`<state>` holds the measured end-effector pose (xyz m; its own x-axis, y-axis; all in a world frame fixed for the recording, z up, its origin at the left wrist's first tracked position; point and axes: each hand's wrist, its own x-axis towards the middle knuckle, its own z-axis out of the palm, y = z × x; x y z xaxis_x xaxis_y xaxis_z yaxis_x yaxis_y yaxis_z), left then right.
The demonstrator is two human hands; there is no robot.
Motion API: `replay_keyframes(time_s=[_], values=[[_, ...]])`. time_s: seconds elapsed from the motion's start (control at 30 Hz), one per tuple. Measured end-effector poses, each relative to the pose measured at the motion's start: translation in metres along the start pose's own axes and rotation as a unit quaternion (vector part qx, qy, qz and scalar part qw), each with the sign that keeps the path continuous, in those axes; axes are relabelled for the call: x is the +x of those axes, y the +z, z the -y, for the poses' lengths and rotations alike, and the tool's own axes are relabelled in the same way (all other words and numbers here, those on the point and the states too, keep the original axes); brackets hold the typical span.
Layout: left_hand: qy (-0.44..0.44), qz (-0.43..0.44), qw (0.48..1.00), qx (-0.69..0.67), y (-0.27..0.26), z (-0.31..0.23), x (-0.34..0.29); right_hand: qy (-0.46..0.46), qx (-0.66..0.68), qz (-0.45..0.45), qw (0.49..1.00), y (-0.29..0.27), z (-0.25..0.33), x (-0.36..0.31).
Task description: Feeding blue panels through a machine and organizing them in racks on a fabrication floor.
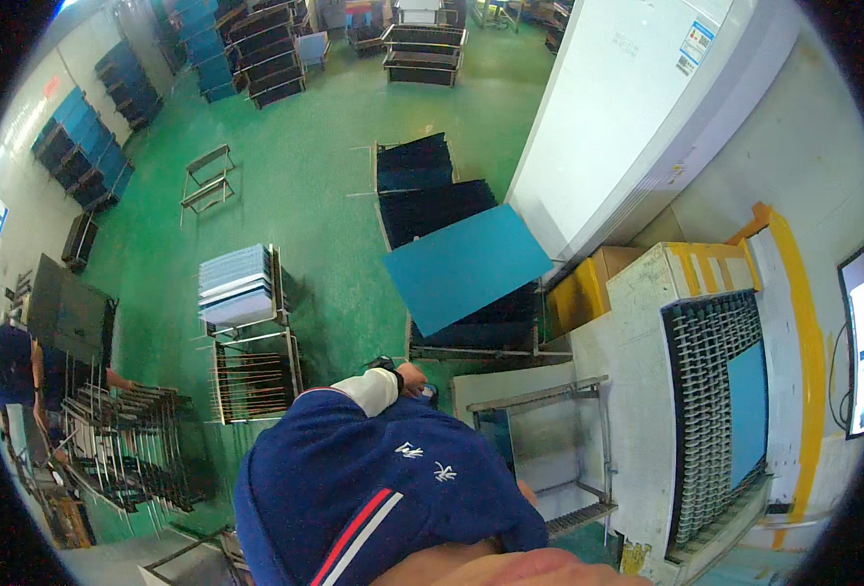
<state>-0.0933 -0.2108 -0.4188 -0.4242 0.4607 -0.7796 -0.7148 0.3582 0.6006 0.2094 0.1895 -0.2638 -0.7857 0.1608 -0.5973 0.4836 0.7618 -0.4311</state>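
Note:
My left hand [411, 379] hangs in front of my navy jacket, just below the near edge of a rack; a dark band circles its wrist. Its fingers are too small and foreshortened to make out, and no held thing shows. Only a sliver of my right hand [527, 492] shows past the jacket, its fingers hidden. Nearest to it are a narrow dark blue panel [496, 438] and an empty-looking metal frame stand [539, 397]. Ahead, a large flat blue sheet [468, 269] lies tilted across a rack of dark upright sheets [437, 210].
A roller conveyor [707, 420] with a light blue panel [747, 415] stands at right, beside a tall white cabinet [627, 107]. Left are a rack of pale sheets [237, 283] and a low metal stand [207, 181]. Another person [12, 361] handles metal racks [129, 439] at far left.

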Motion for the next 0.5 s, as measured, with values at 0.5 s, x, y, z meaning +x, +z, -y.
replay_keyframes(time_s=[0.5], values=[[0.084,-0.013,0.908,0.411,-0.008,0.018,0.063,0.002,-0.041,-0.238,0.970,-0.147,0.130,-0.141]])
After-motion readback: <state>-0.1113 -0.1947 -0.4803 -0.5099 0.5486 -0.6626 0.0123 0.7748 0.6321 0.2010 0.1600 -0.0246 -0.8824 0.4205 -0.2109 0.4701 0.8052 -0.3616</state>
